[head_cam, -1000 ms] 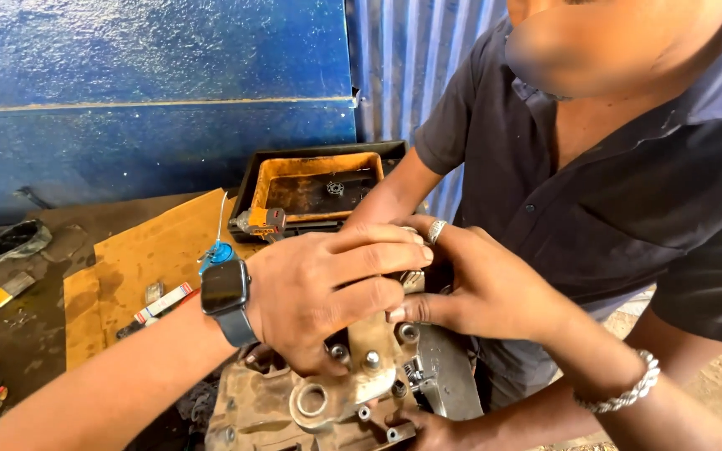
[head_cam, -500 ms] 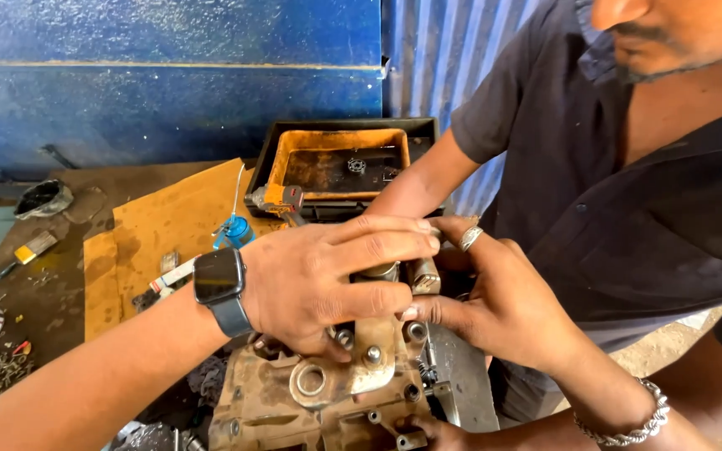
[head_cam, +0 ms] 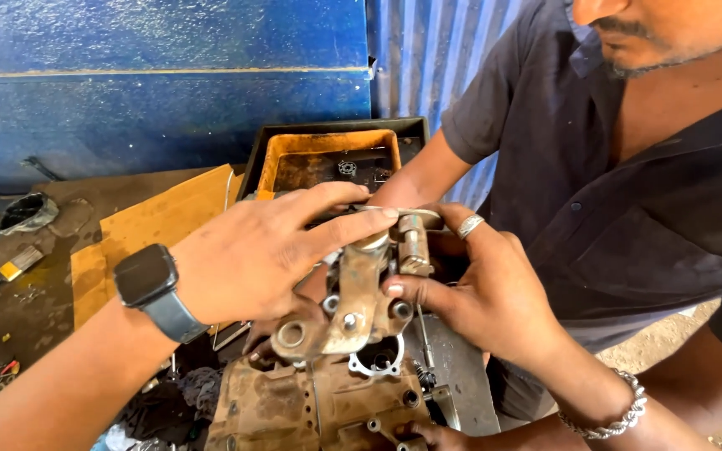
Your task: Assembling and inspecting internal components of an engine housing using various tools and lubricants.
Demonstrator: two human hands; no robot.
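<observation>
One view, head camera, looking down.

**Position.** The grimy, rust-brown cast-metal bracket with bosses and bolt heads stands upright at centre frame. It sits directly above a brown, oil-stained cast housing at the bottom centre.

**Hands.**
- The left hand enters from the lower left, wearing a dark square wristwatch. Its fingers lie stretched across the top of the bracket. The thumb is hidden, so it cannot be told whether the part is clamped or only steadied.
- The right hand is out of frame.
- A co-worker's hand with a silver ring wraps the bracket's right side, thumb pressed to it.

**Handling (judgement).**
- The bracket looks heavy and rigid.
- It is probably oily, and therefore slippery.
- Its edges and bosses offer the firmest hold.
- The small cylindrical fitting at the top looks less suitable for bearing load.

**Surroundings.** A black tray with an orange inner tray sits at upper centre. A tan cardboard sheet lies on the dark desk at the left.

**Obscured.**
- The joint between bracket and housing is covered by hands.
- Fingertips at the bottom edge are cut off, and their owner is unclear.
- The small items at far left are too small to identify.
</observation>
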